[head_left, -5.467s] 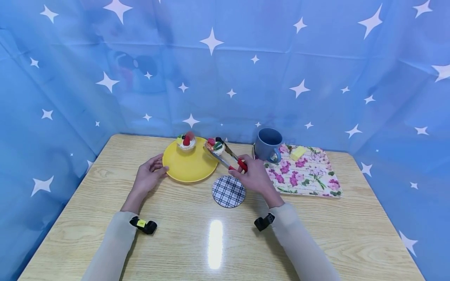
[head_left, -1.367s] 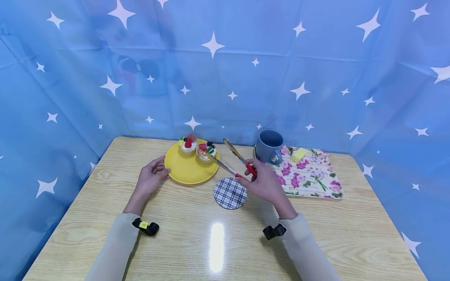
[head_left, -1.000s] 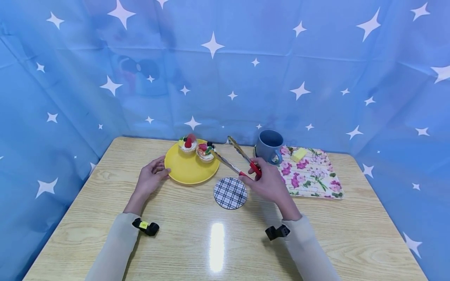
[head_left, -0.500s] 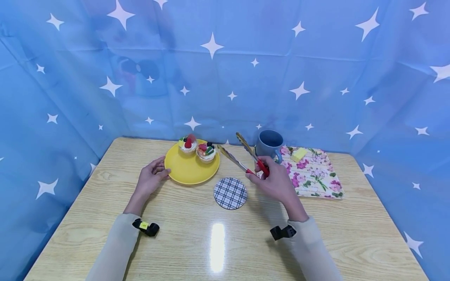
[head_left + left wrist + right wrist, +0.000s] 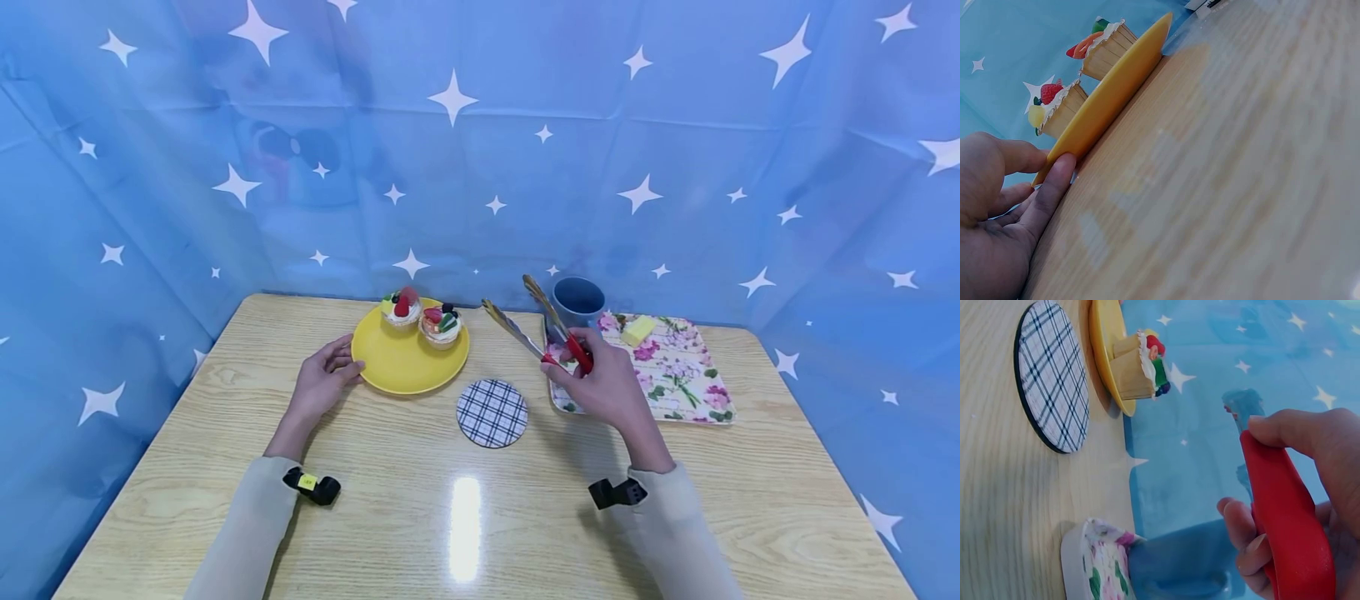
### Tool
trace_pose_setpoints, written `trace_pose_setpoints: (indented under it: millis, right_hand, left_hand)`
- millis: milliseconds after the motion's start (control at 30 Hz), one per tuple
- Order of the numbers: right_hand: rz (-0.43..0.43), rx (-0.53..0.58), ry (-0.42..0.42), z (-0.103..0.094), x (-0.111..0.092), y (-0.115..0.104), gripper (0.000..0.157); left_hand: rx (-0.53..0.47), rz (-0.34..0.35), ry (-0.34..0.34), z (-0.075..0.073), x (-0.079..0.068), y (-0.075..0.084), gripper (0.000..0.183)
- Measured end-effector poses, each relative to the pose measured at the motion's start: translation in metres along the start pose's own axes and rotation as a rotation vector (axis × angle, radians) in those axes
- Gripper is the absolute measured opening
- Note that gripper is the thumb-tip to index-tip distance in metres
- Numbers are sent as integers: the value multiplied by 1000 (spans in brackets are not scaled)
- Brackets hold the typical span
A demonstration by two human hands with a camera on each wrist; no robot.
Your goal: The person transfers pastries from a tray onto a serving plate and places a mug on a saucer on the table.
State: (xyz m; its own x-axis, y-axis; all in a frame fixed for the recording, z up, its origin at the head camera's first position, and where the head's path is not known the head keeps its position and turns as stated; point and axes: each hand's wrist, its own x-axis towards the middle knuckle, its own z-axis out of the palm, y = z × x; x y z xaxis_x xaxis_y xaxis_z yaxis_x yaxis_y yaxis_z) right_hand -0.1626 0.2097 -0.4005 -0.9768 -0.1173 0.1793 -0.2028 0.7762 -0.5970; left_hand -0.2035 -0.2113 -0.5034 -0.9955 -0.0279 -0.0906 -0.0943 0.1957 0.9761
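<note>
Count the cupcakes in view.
2, both on the yellow plate: one cupcake near its back edge, the other cupcake to the right, closer to the plaid coaster. None appears hidden.

A creased blue curtain (image 5: 517,158) with white stars (image 5: 453,98) backs the wood-grain table (image 5: 390,517); bright glare (image 5: 464,529) streaks its near half.

the tongs (image 5: 557,317) look metal with smooth plastic grips (image 5: 1288,519), the plate (image 5: 401,371) plastic, the table (image 5: 375,517) glossy wood.
</note>
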Motion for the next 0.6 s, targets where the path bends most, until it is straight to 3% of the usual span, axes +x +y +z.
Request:
trace_pose_setpoints:
  millis: [600]
  right_hand:
    - [31, -11, 44, -19, -2, 14, 68]
  left_hand:
    - [8, 7, 14, 1, -1, 0, 65]
